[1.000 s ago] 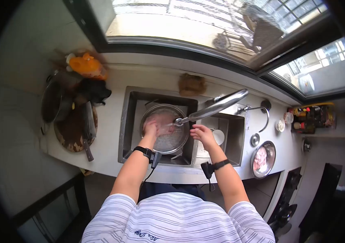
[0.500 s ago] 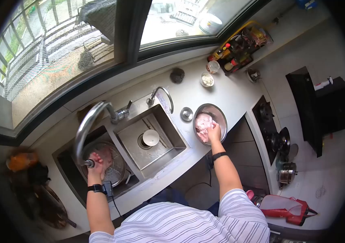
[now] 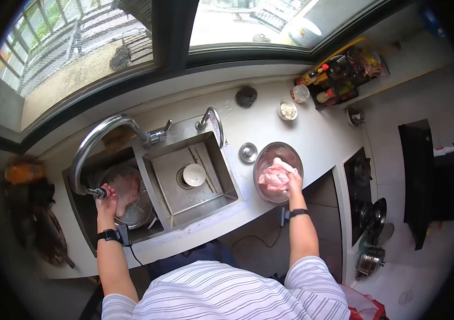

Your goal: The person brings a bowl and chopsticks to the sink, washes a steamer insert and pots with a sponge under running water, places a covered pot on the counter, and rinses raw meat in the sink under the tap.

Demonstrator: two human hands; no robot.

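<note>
In the left sink, my left hand (image 3: 108,202) is closed at the left edge of a pale pink piece of raw meat (image 3: 127,189). The tap's spout tip partly covers its fingers. Beneath the meat is a round metal basin (image 3: 142,212). On the counter to the right, my right hand (image 3: 294,185) grips pink raw meat (image 3: 275,177) inside a steel bowl (image 3: 279,150); the fingers are partly hidden by the meat. The curved tap (image 3: 85,144) arches over the left sink.
The right sink (image 3: 176,205) holds a small white bowl (image 3: 194,175) and thin sticks. Behind the steel bowl are a metal lid (image 3: 248,152), a dark scrubber (image 3: 246,96) and a cup of white pieces (image 3: 288,110). A stove (image 3: 363,186) stands at the right.
The view has shifted. My right hand has raised and gathered the meat within the steel bowl. My left hand has moved slightly left relative to the basin, staying beside the meat.
</note>
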